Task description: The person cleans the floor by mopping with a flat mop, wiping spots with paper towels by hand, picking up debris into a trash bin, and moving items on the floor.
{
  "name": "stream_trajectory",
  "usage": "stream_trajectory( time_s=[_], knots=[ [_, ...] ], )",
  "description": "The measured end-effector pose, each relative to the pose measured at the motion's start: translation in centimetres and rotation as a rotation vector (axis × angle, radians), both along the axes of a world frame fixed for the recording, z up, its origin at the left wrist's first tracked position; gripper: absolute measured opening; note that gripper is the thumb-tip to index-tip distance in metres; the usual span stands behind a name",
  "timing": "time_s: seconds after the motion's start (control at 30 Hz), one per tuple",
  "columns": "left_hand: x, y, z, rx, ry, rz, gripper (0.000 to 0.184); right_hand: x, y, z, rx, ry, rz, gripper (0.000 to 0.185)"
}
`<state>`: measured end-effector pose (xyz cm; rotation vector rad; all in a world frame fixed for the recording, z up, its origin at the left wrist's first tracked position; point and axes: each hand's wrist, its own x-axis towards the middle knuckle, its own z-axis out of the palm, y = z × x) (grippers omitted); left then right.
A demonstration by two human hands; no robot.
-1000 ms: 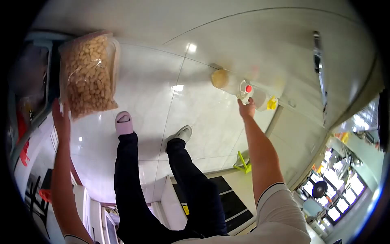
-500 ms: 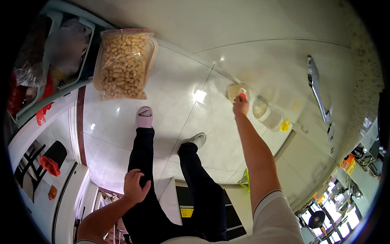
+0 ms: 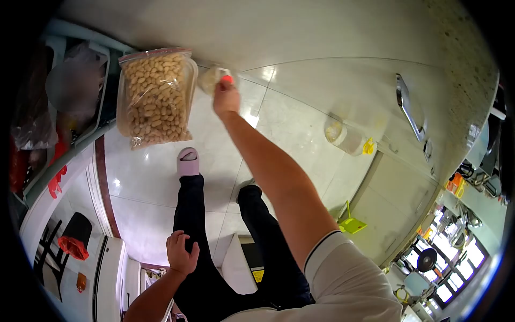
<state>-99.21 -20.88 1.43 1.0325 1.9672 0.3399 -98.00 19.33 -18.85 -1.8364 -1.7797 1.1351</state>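
Observation:
My right hand is closed round the top of a clear container with a red cap, beside a bag of peanuts. The bag lies against a pale tray on the floor at the upper left. Over my dark-trousered thigh is my left hand, its fingers loosely apart and nothing in it. Farther right on the floor, by the cabinet, stand a container with pale contents and a bottle with a yellow top.
Stacked bins hold bags at the far left. A green dustpan is near the lower cabinet. My pink slipper rests on the tiles. A black bin with a red liner shows at lower left.
My right hand has taken hold of the red-capped container and carried it left to beside the peanuts. My left hand has moved from near the peanut bag down to my thigh.

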Motion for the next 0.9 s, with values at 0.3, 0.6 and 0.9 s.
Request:
stream_trajectory(
  time_s=[0.3,0.6,0.9],
  knots=[
    [2.0,0.1,0.2,-0.021,0.01,0.014,0.02,-1.7,-1.1,0.4,-0.114,0.236,0.168,0.038],
    [7.8,1.8,0.4,-0.011,0.041,-0.068,0.019,42.5,4.9,-2.7,0.077,-0.51,-0.169,0.047],
    [12.4,2.6,-0.6,-0.098,0.145,-0.205,0.02,65.8,12.8,4.2,-0.056,-0.777,-0.279,0.06]
  ],
)
